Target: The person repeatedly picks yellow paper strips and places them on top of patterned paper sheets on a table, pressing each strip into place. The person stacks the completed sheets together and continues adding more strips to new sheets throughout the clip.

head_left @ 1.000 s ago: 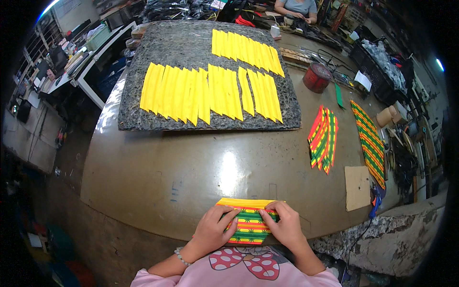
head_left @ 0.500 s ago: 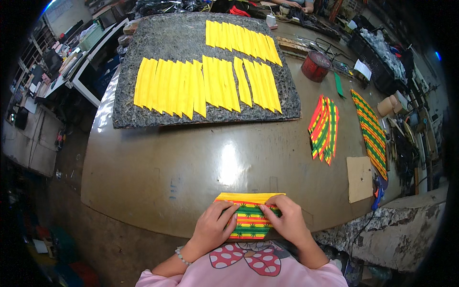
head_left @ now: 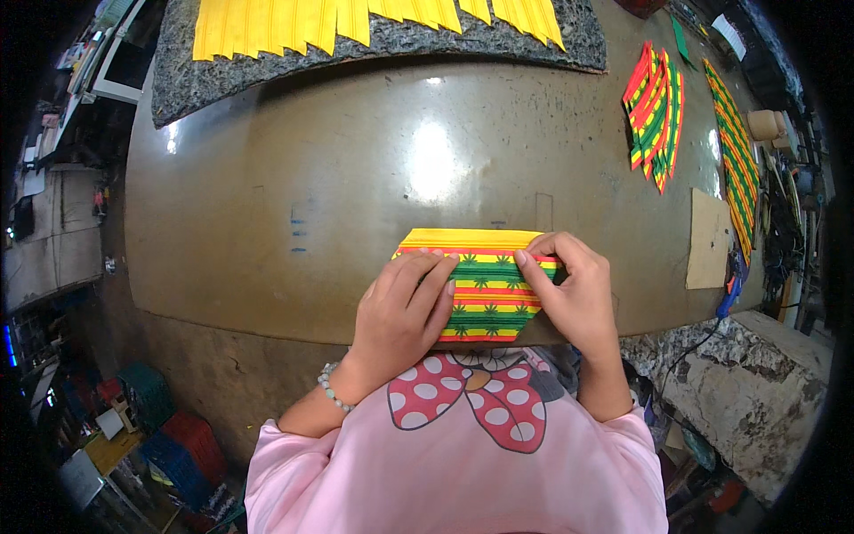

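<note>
At the table's near edge lies a patterned fabric piece (head_left: pixel 485 298) with red, yellow and green stripes and dark green leaf shapes. Along its far side runs a plain yellow fabric strip (head_left: pixel 471 238). My left hand (head_left: pixel 400 307) rests on the left part of the patterned piece, fingers stretched out flat over it and hiding that end. At the far right corner, my right hand (head_left: pixel 578 289) pinches the patterned piece between thumb and bent forefinger. Whether the yellow strip is also in that pinch cannot be made out.
A grey speckled board (head_left: pixel 374 55) holding several yellow strips (head_left: pixel 267 27) stands at the far side. On the right lie fanned patterned strips (head_left: pixel 656 116), a longer striped bundle (head_left: pixel 737 160), a cardboard piece (head_left: pixel 708 240) and a blue-handled tool (head_left: pixel 732 287) with a cord.
My view has tipped downward, so the table's things sit higher in the picture. My left fingers lie flatter on the fabric. My right hand keeps its place at the far right corner.
</note>
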Tool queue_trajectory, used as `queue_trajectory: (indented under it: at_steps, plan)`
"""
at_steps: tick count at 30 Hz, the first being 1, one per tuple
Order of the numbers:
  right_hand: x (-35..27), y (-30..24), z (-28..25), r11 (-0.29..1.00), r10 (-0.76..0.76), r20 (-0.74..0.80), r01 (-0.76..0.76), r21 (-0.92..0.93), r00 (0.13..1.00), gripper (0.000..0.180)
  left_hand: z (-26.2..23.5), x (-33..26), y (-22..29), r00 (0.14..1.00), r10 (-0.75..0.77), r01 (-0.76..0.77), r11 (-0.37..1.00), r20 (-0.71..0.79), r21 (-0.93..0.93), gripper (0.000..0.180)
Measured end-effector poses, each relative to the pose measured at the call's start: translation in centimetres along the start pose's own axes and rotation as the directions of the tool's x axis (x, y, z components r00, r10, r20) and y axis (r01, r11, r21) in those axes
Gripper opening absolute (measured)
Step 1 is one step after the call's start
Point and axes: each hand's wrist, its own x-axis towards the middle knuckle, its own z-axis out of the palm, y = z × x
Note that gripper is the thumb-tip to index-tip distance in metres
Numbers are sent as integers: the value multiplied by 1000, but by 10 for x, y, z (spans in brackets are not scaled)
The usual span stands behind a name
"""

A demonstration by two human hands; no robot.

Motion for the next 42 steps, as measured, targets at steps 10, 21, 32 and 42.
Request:
queue_trajectory:
  at_steps: [10,21,32,42]
  plan:
    - [2,-6,5,998,9,-17,-10,-64,1000,17,-2,0,2,998,7,-14,995,69,96,40]
    - [1,-7,9,989,10,-51,-18,-147,999,18,-1,3,8,997,22,-36,983,79,179,41]
    - [0,-4,16,975,-44,-98,22,-221,994,20,4,17,30,989,59,-101,937,132,336,40]
    - [-6,2,-10,997,70,-55,-70,10,996,19,18,21,26,962,223,-255,939,159,230,42]
